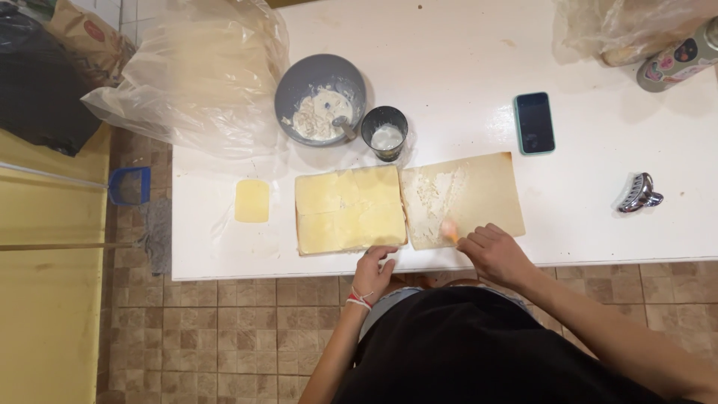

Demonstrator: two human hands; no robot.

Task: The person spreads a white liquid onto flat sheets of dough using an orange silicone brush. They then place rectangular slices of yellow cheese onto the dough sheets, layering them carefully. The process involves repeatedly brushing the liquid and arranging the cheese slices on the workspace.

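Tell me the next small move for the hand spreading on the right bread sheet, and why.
Probably sweep the right hand with its spreader rightward: the white spread covers only the left part of the bread sheet; the rest looks bare. The left hand steadies the cheese-covered sheet.
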